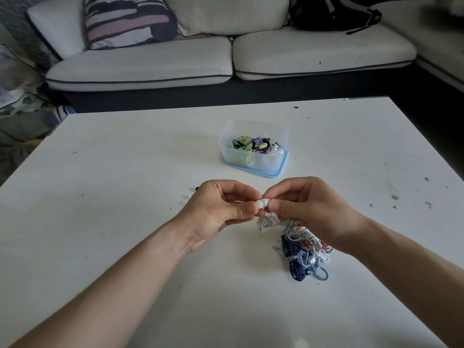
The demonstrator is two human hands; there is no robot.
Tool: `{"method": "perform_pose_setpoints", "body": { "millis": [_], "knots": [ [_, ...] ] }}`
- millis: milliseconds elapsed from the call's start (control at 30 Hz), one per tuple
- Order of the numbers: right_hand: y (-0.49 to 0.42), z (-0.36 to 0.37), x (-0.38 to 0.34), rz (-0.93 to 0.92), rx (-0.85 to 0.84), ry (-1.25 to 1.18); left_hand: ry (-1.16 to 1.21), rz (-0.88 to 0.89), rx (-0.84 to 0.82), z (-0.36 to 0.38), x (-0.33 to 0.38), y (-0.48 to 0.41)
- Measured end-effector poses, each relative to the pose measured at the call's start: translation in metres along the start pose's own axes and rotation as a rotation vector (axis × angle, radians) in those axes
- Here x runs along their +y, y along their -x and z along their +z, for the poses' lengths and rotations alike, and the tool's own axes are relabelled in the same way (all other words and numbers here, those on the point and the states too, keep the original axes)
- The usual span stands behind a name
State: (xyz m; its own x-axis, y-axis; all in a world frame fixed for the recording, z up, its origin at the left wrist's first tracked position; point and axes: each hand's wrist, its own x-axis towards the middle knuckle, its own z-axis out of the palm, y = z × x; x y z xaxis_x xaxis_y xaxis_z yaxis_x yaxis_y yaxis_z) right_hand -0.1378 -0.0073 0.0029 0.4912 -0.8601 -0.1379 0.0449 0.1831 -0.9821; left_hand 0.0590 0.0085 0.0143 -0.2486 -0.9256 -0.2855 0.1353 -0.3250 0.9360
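Light, soft and limp, likely to snag: best taken at the hard bead (261, 203), not along the loose cord (266, 222). Small, rounded, plain white, with thin white cord trailing down into the blue, red and white tangle (303, 252) on the table (125, 172), near right. Pinched just above the table, at its middle, between thumbs and curled fingers of left hand (216, 209) and right hand (308, 207).

We see a white piece (261, 204) over a white, dark-flecked table (125, 172); at five o'clock, a navy, sky-blue, red and white cord tangle (296, 270); at twelve, a clear tub (253, 126) with pale-blue base.
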Motion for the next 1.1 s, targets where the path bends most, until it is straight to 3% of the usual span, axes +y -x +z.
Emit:
{"method": "perform_pose_setpoints", "body": {
  "millis": [700, 967, 1100],
  "knots": [
    [0.0, -0.001, 0.0, -0.016, 0.003, 0.034, -0.039, 0.015, -0.022, -0.002, -0.003, -0.002],
    [-0.003, -0.004, 0.001, 0.081, 0.056, -0.206, -0.113, 0.026, 0.041, -0.001, -0.008, -0.003],
    [-0.001, -0.003, -0.003, 0.097, 0.022, -0.321, -0.02, -0.142, -0.013, 0.008, -0.019, -0.003]
  ]
}}
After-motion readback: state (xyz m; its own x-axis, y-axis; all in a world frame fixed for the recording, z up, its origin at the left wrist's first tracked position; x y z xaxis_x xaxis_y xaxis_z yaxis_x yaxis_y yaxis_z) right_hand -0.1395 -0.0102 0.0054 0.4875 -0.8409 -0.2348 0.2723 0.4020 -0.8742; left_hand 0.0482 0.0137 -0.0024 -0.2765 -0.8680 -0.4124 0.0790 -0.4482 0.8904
